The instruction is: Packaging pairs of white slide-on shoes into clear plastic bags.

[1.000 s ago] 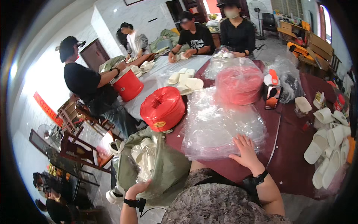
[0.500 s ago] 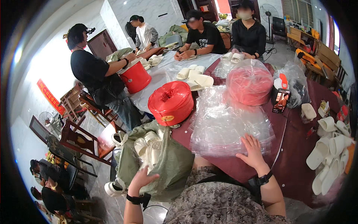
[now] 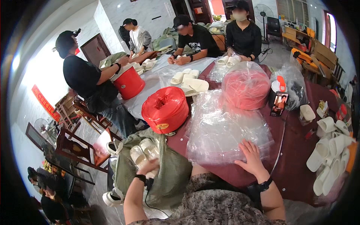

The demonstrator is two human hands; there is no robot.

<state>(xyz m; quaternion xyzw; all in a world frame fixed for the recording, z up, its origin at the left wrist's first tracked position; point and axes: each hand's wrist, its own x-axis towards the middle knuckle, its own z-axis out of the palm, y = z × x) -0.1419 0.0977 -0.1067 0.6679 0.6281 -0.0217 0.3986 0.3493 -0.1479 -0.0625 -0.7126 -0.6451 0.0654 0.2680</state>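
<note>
My left hand (image 3: pixel 148 166) reaches into an open green woven sack (image 3: pixel 174 170) at the left of my lap. Its fingers are closed around the lower part of a pair of white slippers (image 3: pixel 139 156); the sack's depth hides what lies underneath. My right hand (image 3: pixel 252 159) lies with fingers spread on the near right edge of a stack of clear plastic bags (image 3: pixel 221 131), holding nothing. The stack rests on the dark red table cover (image 3: pixel 292 150) in front of me.
A red roll of plastic twine (image 3: pixel 165 110) stands left of the bags, and a plastic-wrapped pink-red roll (image 3: pixel 245 88) behind them. A phone (image 3: pixel 279 103) leans at the right. More white slippers (image 3: pixel 321 153) lie at the right edge. Several people work around the far side.
My left hand has gone from hovering open over the sack down onto the white slippers inside. My right hand stays spread on the plastic bags. The view has shifted slightly.
</note>
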